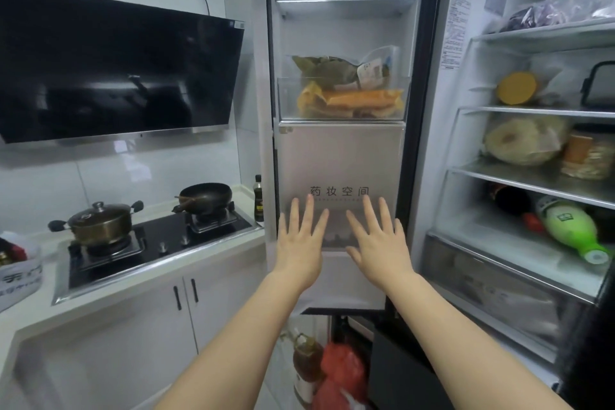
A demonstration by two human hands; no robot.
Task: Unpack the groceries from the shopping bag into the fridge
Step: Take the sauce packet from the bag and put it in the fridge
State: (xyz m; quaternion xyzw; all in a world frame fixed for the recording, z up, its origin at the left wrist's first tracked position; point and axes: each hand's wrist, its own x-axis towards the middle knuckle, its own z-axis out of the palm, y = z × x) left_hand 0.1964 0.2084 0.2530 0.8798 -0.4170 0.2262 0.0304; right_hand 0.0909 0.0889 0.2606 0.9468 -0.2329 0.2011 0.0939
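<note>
fingers [307,210] of left hand [301,243] and right hand [377,245] straight, spread, holding nothing, raised before frosted door compartment [339,160] at frame centre; fridge [532,130] open at right.

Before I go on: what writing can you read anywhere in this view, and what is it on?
"药妆空间": on the frosted door compartment cover, just above both open hands, left hand, right hand.
Small line under it: too small to read.
White sticker on the fridge's inner wall: blurred.
Packet label in the door bin: blurred.
Plastic bag on the counter: print partly cut off, unreadable.
Green bottle label: blurred.
</note>
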